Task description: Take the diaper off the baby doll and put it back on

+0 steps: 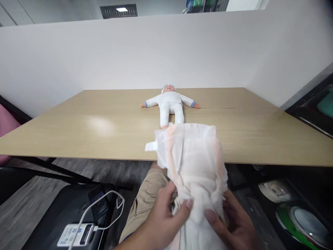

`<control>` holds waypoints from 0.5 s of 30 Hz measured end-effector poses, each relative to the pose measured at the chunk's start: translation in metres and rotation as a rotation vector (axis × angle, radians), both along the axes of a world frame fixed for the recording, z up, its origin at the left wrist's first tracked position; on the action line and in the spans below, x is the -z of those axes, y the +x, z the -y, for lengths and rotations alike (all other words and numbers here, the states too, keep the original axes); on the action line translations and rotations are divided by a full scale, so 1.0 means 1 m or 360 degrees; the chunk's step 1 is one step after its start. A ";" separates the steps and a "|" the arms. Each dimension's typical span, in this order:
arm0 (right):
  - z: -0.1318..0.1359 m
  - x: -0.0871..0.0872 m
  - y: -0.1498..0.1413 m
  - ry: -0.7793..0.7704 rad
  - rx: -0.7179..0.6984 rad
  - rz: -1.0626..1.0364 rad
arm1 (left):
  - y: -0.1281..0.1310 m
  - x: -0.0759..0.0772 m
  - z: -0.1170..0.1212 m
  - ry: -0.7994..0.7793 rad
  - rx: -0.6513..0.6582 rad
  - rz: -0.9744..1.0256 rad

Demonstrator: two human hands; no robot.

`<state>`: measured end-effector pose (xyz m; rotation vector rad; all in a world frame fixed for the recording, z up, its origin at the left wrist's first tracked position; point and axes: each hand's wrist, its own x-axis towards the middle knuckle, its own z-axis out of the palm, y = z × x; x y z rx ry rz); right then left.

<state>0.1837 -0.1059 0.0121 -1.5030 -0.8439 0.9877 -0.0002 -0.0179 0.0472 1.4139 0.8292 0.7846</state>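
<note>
An unfolded white diaper [199, 149] with peach side bands is held up in front of me, above my lap. Its white fastening tab [151, 146] sticks out to the left. My left hand [169, 215] pinches the left edge at the gathered middle, thumb on top. On the other edge my right hand [231, 222] grips it, thumb on the inner face and fingers behind, partly hidden. Beyond the diaper a baby doll [170, 104] in a white suit with blue cuffs lies on its back on the table, arms spread. The diaper's top edge overlaps the view of the doll's feet.
The wooden table [104, 128] reaches back to a white partition [156, 55]. At lower left a black chair [49, 208] carries a phone [98, 203] and a white device [75, 234] with a cable. Round items, one a green-rimmed container [291, 222], sit below the table at right.
</note>
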 end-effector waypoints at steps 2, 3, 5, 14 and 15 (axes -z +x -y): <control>-0.033 -0.001 -0.009 0.0042 -0.0024 -0.0007 | 0.002 0.010 -0.020 -0.0113 -0.0121 0.0094; -0.049 0.003 -0.012 0.0049 -0.0052 0.0006 | 0.003 0.017 -0.030 -0.0167 -0.0171 0.0135; -0.073 0.015 -0.013 0.0038 -0.0136 0.0034 | 0.002 0.031 -0.046 -0.0289 -0.0223 0.0189; -0.079 0.056 -0.006 -0.0148 -0.0187 0.0272 | -0.008 0.096 -0.063 -0.0632 -0.0207 0.0114; -0.075 0.057 -0.003 -0.0163 -0.0113 0.0397 | -0.009 0.100 -0.061 -0.0647 -0.0192 0.0115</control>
